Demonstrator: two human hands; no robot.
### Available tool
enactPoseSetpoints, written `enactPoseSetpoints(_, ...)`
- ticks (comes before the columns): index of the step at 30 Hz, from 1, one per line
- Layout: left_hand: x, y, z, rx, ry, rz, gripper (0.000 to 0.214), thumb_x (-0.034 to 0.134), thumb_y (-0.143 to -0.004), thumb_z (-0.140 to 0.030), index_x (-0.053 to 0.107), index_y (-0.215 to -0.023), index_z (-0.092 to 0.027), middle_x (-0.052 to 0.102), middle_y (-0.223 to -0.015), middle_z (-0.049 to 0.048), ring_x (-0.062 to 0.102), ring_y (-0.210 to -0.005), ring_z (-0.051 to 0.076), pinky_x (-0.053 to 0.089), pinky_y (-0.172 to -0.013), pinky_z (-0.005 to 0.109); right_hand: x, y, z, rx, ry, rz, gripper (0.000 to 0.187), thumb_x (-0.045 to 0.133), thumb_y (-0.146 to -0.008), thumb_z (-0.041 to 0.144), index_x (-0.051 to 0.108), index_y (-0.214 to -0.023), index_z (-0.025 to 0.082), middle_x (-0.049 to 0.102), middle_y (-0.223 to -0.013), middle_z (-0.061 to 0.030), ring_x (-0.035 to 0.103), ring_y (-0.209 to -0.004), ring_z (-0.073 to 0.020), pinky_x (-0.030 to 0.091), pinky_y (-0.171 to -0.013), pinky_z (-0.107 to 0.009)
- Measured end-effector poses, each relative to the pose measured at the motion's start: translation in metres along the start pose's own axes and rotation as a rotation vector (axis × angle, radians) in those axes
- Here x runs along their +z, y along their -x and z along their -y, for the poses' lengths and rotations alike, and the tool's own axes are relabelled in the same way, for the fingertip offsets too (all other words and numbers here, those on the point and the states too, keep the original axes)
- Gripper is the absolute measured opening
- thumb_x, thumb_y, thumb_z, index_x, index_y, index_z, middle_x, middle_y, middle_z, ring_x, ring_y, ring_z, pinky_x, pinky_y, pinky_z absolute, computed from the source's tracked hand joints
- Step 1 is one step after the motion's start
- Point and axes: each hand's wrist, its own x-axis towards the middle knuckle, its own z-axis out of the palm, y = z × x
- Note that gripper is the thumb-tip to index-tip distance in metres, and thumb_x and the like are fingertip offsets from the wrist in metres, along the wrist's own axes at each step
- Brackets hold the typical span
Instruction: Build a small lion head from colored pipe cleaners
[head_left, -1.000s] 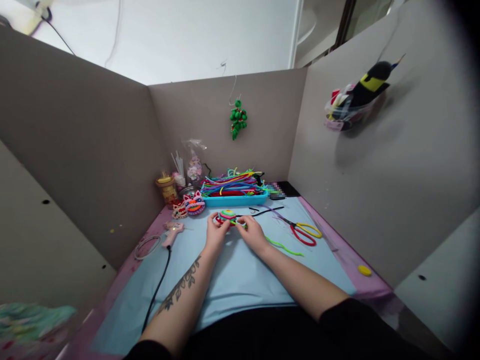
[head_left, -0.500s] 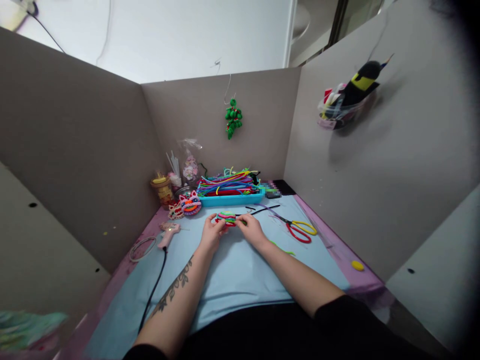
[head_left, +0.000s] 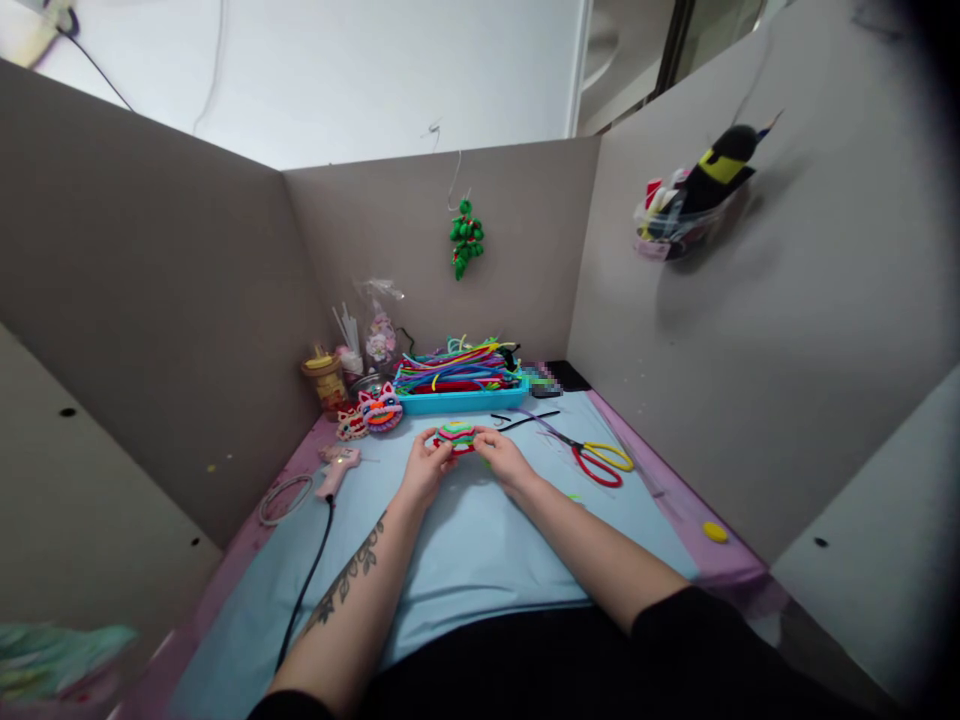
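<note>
Between my hands, just above the blue table cover, is a small pipe-cleaner piece (head_left: 456, 435) banded in green, pink, white and red. My left hand (head_left: 427, 464) pinches its left edge with thumb and fingers. At the right edge, my right hand (head_left: 501, 456) closes on the same piece. Part of it is hidden behind my fingers. Red-and-yellow-handled scissors (head_left: 600, 462) lie to the right of my right hand. Dark pipe-cleaner lengths (head_left: 529, 420) rest just beyond it. Two finished lion-head figures, one of them pink and orange (head_left: 381, 408), sit left of my hands.
A blue tray (head_left: 457, 403) full of coloured pipe cleaners stands at the back. Left lies a pink glue gun (head_left: 339, 470) with a black cord. A lidded cup (head_left: 325, 382) stands in the left corner, and a yellow disc (head_left: 715, 532) lies far right. Grey partitions enclose the table.
My right fingers have shifted slightly on the piece, and more of its striped face shows now. The green strip near my right forearm is now mostly covered.
</note>
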Motion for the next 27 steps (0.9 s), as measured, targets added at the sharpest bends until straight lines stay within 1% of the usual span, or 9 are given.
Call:
enactPoseSetpoints(5,0.0,-0.001,0.001,-0.009,-0.022,0.028,0.065,0.081,-0.055,-0.032,0.041,-0.105,-0.019,0.063,-0.072,0.0001,0.061,-0.058,0.012,0.049,-0.061,0.026,0.003,0.001,-0.001,-0.037,-0.027,0.037,0.033,0.052,-0.075,0.046,0.058,-0.061,0.017,0.064,-0.088,-0.0056,0.057,-0.072,-0.0172,0.045,-0.068,-0.03)
enactPoseSetpoints(7,0.0,0.0,0.001,-0.025,-0.031,0.034,0.066,0.081,-0.055,-0.033,0.042,-0.107,-0.019,0.064,-0.076,0.0021,0.062,-0.061,0.012,0.049,-0.062,0.026,0.003,0.001,0.0,-0.082,0.004,0.04,0.032,0.051,-0.077,0.045,0.059,-0.063,0.017,0.064,-0.088,-0.0055,0.057,-0.077,-0.0181,0.045,-0.072,-0.031)
enactPoseSetpoints(12,-0.001,-0.001,0.002,-0.104,-0.101,-0.005,0.068,0.077,-0.062,-0.037,0.039,-0.115,-0.02,0.064,-0.09,0.0084,0.065,-0.073,0.016,0.049,-0.065,0.027,-0.002,-0.002,0.001,-0.175,0.147,-0.006,0.027,0.051,-0.079,0.04,0.058,-0.065,0.018,0.057,-0.109,-0.0074,0.053,-0.102,-0.0199,0.038,-0.093,-0.036)
enactPoseSetpoints(14,-0.003,-0.002,0.001,-0.071,-0.21,-0.081,0.068,0.075,-0.064,-0.039,0.039,-0.118,-0.019,0.062,-0.098,0.0109,0.065,-0.078,0.017,0.048,-0.065,0.028,-0.006,-0.003,0.003,-0.207,0.226,-0.026,0.022,0.051,-0.079,0.035,0.058,-0.065,0.019,0.055,-0.111,-0.0079,0.05,-0.106,-0.0201,0.035,-0.097,-0.037)
enactPoseSetpoints(17,-0.007,-0.002,-0.007,0.109,-0.393,-0.183,0.07,0.073,-0.063,-0.04,0.042,-0.123,-0.02,0.056,-0.113,0.0149,0.06,-0.096,0.022,0.047,-0.073,0.031,-0.012,-0.003,0.007,-0.268,0.374,-0.009,0.017,0.053,-0.077,0.028,0.058,-0.064,0.019,0.054,-0.111,-0.0083,0.046,-0.111,-0.0219,0.031,-0.1,-0.042)
enactPoseSetpoints(18,-0.008,-0.001,-0.011,0.176,-0.438,-0.164,0.071,0.074,-0.062,-0.038,0.043,-0.123,-0.021,0.054,-0.118,0.0156,0.057,-0.104,0.024,0.046,-0.078,0.033,-0.015,-0.002,0.009,-0.292,0.418,0.02,0.015,0.054,-0.077,0.026,0.058,-0.064,0.019,0.054,-0.112,-0.0082,0.044,-0.113,-0.0225,0.03,-0.1,-0.043)
enactPoseSetpoints(20,-0.01,0.003,-0.021,0.248,-0.485,0.005,0.068,0.076,-0.059,-0.033,0.05,-0.121,-0.024,0.054,-0.123,0.0135,0.048,-0.117,0.027,0.042,-0.089,0.036,-0.019,0.0,0.014,-0.355,0.487,0.117,0.012,0.055,-0.076,0.023,0.059,-0.065,0.02,0.053,-0.116,-0.0071,0.04,-0.116,-0.0232,0.029,-0.101,-0.046)
enactPoseSetpoints(24,-0.008,0.013,-0.032,0.184,-0.502,0.378,0.071,0.082,-0.047,-0.022,0.059,-0.115,-0.025,0.053,-0.127,0.0098,0.045,-0.122,0.029,0.039,-0.095,0.038,-0.022,0.005,0.024,-0.514,0.58,0.304,0.01,0.054,-0.075,0.019,0.061,-0.068,0.021,0.051,-0.123,-0.004,0.033,-0.124,-0.0249,0.027,-0.103,-0.05)
enactPoseSetpoints(27,-0.005,0.016,-0.03,0.132,-0.516,0.456,0.074,0.082,-0.044,-0.019,0.059,-0.115,-0.023,0.054,-0.126,0.009,0.049,-0.117,0.029,0.041,-0.093,0.036,-0.021,0.01,0.029,-0.589,0.631,0.313,0.01,0.053,-0.076,0.018,0.062,-0.075,0.023,0.049,-0.126,-0.004,0.028,-0.128,-0.0269,0.025,-0.104,-0.052)
